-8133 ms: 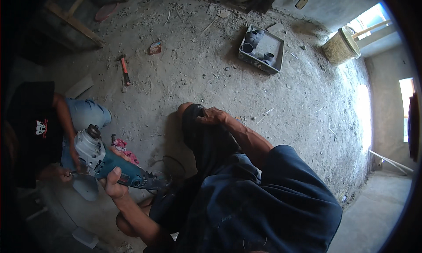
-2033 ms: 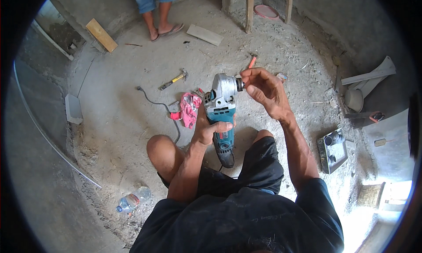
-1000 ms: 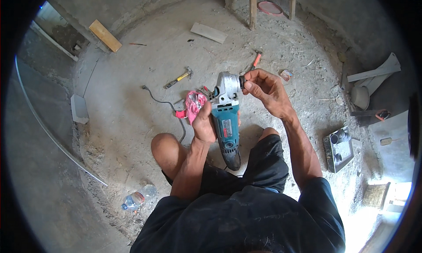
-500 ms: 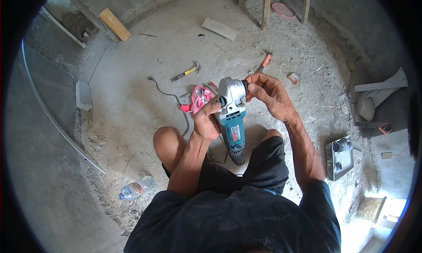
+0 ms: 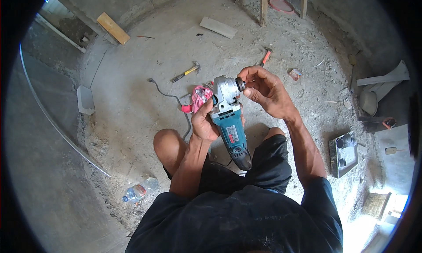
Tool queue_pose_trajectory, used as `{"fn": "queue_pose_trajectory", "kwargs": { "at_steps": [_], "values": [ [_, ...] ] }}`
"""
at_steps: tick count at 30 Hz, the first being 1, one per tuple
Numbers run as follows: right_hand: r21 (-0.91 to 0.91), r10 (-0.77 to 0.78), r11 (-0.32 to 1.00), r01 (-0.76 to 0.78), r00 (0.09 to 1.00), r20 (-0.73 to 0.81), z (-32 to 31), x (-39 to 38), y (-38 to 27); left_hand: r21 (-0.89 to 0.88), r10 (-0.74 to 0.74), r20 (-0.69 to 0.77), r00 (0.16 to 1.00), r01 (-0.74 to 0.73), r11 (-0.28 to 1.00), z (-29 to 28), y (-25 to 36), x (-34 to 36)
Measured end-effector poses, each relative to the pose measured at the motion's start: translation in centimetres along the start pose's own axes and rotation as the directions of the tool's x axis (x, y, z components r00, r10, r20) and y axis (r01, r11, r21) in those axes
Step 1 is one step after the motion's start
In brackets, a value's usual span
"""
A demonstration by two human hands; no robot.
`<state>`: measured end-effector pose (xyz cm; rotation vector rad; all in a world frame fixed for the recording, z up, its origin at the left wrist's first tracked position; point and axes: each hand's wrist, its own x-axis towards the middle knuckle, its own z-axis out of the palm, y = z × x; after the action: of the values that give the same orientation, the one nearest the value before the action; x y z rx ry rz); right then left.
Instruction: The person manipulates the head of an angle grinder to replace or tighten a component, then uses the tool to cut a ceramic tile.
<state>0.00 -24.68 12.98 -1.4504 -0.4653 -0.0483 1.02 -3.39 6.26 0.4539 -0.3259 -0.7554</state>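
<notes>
My left hand (image 5: 205, 123) is wrapped round the front of a teal angle grinder (image 5: 231, 134), with the thumb up beside its silver gear head (image 5: 226, 89). The grinder's dark tail end points down toward my lap, between my knees. No disc shows on the spindle, which faces right and carries a black round flange nut (image 5: 240, 83). Curled round that nut are the thumb and forefinger of my right hand (image 5: 270, 92); the other fingers are bent behind. Just beyond the gear head, a pink and white cloth or bag (image 5: 201, 96) lies on the floor.
A yellow-handled claw hammer (image 5: 186, 72) and a red-handled hammer (image 5: 266, 57) lie on the dusty concrete floor. A dark cord (image 5: 169, 94) runs left of the grinder. A plastic bottle (image 5: 140, 190) lies at lower left; a metal tray (image 5: 343, 154) stands at right.
The grinder has tilted slightly, its tail shifting right and nearer to me. My right fingers have shifted round the nut and opened a little, so more of it shows.
</notes>
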Motion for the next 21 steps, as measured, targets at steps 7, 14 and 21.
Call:
{"fn": "queue_pose_trajectory", "kwargs": {
  "at_steps": [7,14,21],
  "values": [
    [-0.063,0.214,0.975,-0.215,0.977,-0.022,-0.2,0.3,-0.3,0.080,0.028,0.019,0.999,-0.030,0.996,-0.8,0.2,-0.3],
    [0.003,0.193,0.981,-0.194,0.978,0.074,-0.3,0.5,-0.2,0.104,0.028,0.005,1.000,-0.029,0.994,-0.9,0.4,-0.5],
    [-0.128,-0.039,0.991,0.044,0.998,0.044,0.4,0.4,0.2,0.083,0.030,-0.031,0.999,-0.028,0.996,-0.7,0.3,-0.4]
  ]
}}
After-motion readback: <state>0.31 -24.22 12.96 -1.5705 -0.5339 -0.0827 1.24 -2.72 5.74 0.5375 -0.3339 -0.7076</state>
